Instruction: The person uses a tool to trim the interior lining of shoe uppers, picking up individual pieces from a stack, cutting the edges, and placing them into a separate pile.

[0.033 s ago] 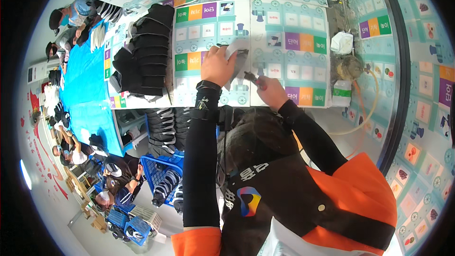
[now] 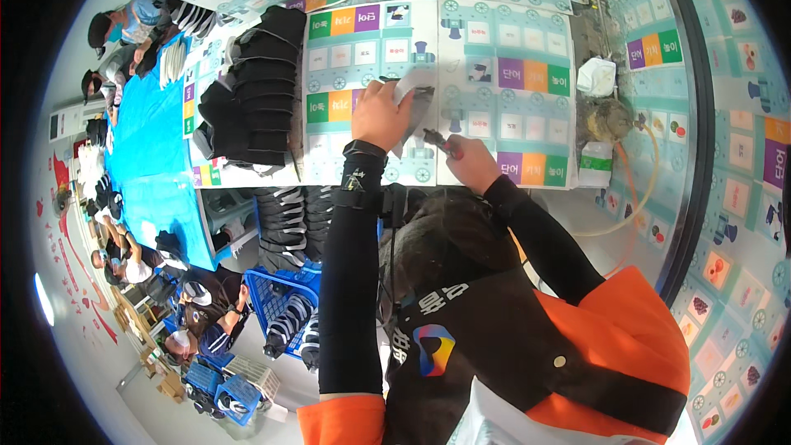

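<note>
My left hand [image 2: 381,117] grips a thin, curved piece with white and dark grey faces [image 2: 421,100], thumb against its near side. The piece stands tilted above the printed table covering [image 2: 511,41]. Closed around a small tool [image 2: 437,140] with a red handle and a dark head, my right hand [image 2: 473,162] is just to the right. The tool's head points at the piece's lower right edge, a small gap apart; its exact kind is unclear. Left of my left hand lies an overlapping row of black fabric pieces [image 2: 262,86].
A white crumpled packet [image 2: 596,77] and a brownish round lump [image 2: 608,119] with a thin hose lie at the right edge. Below left stands a blue basket [image 2: 268,305] holding dark striped pieces. Several people work around a blue-covered table [image 2: 152,140] farther left.
</note>
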Tool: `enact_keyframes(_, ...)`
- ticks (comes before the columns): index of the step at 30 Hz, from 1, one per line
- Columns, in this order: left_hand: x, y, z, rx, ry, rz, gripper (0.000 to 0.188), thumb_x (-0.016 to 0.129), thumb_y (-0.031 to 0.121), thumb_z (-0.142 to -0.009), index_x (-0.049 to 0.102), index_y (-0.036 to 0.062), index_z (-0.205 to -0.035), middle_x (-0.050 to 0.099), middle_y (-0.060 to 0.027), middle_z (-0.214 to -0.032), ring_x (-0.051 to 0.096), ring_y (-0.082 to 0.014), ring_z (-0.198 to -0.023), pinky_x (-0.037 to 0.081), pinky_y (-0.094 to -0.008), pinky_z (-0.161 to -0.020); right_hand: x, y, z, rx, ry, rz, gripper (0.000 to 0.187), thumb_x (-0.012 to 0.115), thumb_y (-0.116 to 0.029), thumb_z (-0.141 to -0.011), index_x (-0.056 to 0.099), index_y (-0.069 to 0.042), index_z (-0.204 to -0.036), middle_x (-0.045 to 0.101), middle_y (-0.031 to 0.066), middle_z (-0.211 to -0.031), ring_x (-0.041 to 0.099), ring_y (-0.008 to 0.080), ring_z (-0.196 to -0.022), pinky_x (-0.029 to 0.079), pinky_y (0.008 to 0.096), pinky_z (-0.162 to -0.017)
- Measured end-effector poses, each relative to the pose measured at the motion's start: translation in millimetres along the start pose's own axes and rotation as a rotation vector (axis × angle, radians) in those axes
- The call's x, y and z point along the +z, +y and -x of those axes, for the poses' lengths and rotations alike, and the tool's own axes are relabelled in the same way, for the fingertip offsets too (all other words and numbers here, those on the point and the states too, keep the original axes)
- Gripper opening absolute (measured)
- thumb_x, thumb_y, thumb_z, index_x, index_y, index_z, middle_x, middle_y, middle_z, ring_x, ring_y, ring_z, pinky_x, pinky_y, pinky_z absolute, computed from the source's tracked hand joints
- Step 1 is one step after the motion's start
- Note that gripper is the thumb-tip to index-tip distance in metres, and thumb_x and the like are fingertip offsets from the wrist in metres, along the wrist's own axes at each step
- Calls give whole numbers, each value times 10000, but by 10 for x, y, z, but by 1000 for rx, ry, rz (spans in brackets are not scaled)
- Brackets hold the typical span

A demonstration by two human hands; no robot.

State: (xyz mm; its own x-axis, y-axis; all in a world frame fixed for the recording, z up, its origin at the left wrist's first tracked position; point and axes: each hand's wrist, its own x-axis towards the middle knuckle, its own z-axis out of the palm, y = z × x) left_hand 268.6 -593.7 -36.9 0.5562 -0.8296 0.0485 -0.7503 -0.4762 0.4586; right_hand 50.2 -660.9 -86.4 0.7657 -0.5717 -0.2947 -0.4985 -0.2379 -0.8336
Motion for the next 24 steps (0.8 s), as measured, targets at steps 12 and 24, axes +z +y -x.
enact_keyframes(12,-596,15,1113,-473,145,114,264,585,261,-985,660,21,-1063,652,-188,-1177,671,-423,-965,558,-499,-804,-404,1316,-325,-106,178,354,267,603,-80,-953,580,50,-1185,617,288,-1144,588,462,-1112,472,492,-937)
enact_keyframes(24,-991,-695,3022,-1034,671,1180,424,577,389,-1035,599,25,-1252,641,-66,-961,658,-203,-906,530,-351,-757,-481,-655,-578,5,-210,-522,585,652,-42,-886,444,21,-1429,493,151,-1429,494,292,-1319,426,395,-1055)
